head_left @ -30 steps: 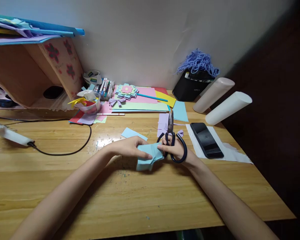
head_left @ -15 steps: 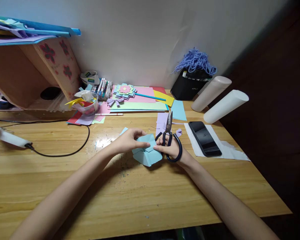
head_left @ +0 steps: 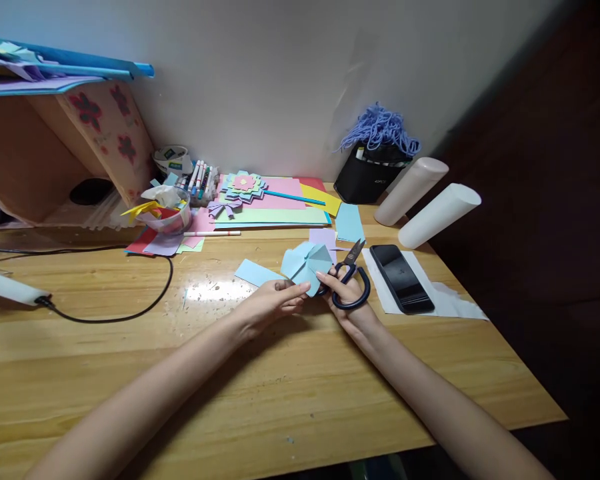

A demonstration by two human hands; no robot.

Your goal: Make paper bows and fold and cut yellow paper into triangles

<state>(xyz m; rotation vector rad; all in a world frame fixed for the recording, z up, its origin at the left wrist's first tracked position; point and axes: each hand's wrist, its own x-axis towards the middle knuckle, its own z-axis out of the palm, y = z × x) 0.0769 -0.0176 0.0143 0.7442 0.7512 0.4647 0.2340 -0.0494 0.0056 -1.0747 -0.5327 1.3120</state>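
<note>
A light blue paper flower shape [head_left: 306, 261] with creased, rounded petals is held up above the desk. My left hand [head_left: 275, 303] pinches its lower edge between thumb and fingers. On the other side, my right hand [head_left: 347, 293] grips the same paper with thumb and fingers. Black-handled scissors [head_left: 351, 275] hang in the right hand too, blades pointing up and to the right, away from the paper. Behind the left hand a light blue paper strip [head_left: 256, 272] lies on the wood, and purple paper [head_left: 322, 237] lies behind the flower.
A phone [head_left: 401, 279] rests on white tissue to the right, below two white cylinders [head_left: 440, 215]. At the back are a layered paper flower [head_left: 244, 187], coloured sheets, markers and a tub of scraps [head_left: 166, 217]. A black cable [head_left: 125, 320] curves across the left.
The blue paper has opened out and turned, moving slightly up and right. My left hand has shifted to its lower edge. The scissors now tilt more to the right.
</note>
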